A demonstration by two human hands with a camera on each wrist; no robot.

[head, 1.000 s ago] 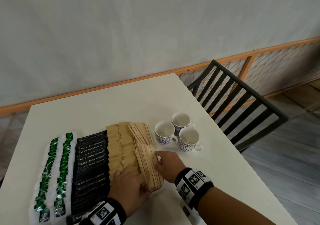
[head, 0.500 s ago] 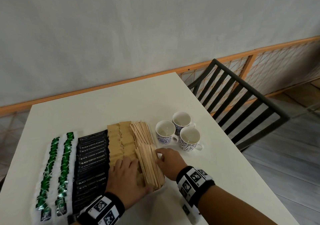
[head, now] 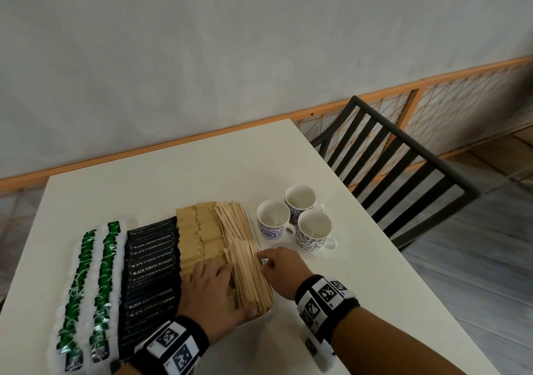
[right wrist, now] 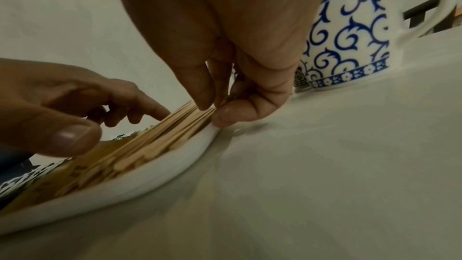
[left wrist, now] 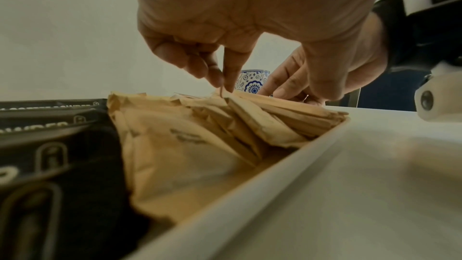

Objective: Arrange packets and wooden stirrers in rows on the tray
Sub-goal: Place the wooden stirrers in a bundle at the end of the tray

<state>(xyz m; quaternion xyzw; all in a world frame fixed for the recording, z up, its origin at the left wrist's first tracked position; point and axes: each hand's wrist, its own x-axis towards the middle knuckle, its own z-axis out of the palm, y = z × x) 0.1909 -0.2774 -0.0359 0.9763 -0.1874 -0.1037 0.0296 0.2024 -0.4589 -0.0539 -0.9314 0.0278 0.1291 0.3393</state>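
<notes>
A white tray (head: 261, 318) holds rows of green packets (head: 86, 273), black coffee packets (head: 151, 259), brown packets (head: 199, 230) and two stacks of wooden stirrers (head: 249, 273) at its right end. My left hand (head: 213, 285) lies over the near brown packets. Its bent fingers (left wrist: 226, 78) touch the near stirrer stack's left side, and its thumb is at the stack's near end. My right hand (head: 279, 268) is against the stack's right side. Its fingertips (right wrist: 202, 100) press on the outer stirrers (right wrist: 160, 135), with the thumb by the tray rim (right wrist: 150, 175).
Three blue-and-white cups (head: 273, 218) stand close together on the white table (head: 173, 178), just right of the tray and beyond my right hand. A black slatted chair (head: 403, 172) is at the table's right edge. A wall runs behind the table.
My left hand has slid forward along the left side of the near stirrer stack. My right hand has barely moved.
</notes>
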